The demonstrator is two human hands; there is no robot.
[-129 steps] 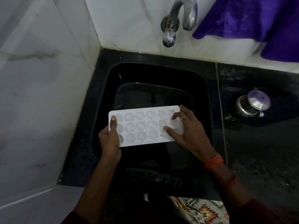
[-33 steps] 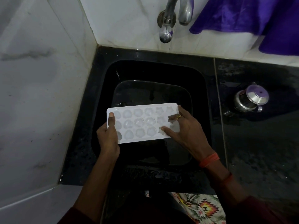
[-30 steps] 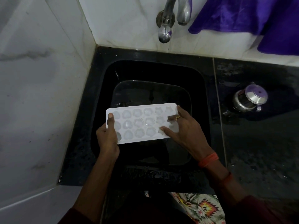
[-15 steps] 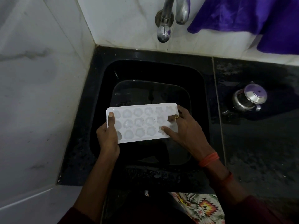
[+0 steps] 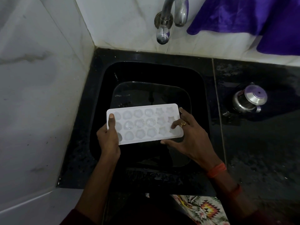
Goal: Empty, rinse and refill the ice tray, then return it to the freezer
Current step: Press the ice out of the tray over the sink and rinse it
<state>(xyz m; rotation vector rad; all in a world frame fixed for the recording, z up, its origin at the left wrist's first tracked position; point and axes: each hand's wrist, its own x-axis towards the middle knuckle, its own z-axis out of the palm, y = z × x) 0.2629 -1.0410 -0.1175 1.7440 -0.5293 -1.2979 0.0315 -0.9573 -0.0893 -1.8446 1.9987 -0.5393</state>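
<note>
Hands: left hand (image 5: 108, 138) grips the left short end of the ice tray (image 5: 144, 123), thumb flat on top, fingers out of sight beneath. Right hand (image 5: 193, 140) holds the right end with fingers spread: thumb at the near long edge, one bent finger wearing a ring (image 5: 183, 123) pressing on the top face, another at the far corner. Orange bands (image 5: 217, 169) on the right wrist.

Ice tray: white, three rows of six cells, rounded shapes at left, stars at right; held roughly level over the sink (image 5: 197, 88), well below the tap (image 5: 164, 21). Cell contents look pale and glassy; ice or water, cannot tell.

Sink: black, sunk into the black counter (image 5: 259, 143), with a dark inner basin (image 5: 151, 93) beneath the tray.

Counter: glossy, wet-looking; carries a steel pot (image 5: 250, 99) with a lid, well right of the sink.

Room: corner of white marble, left wall (image 5: 32, 95) and back wall (image 5: 121, 21). Purple cloth (image 5: 243, 17) hangs at upper right. Patterned fabric (image 5: 203, 208) at the bottom edge.
</note>
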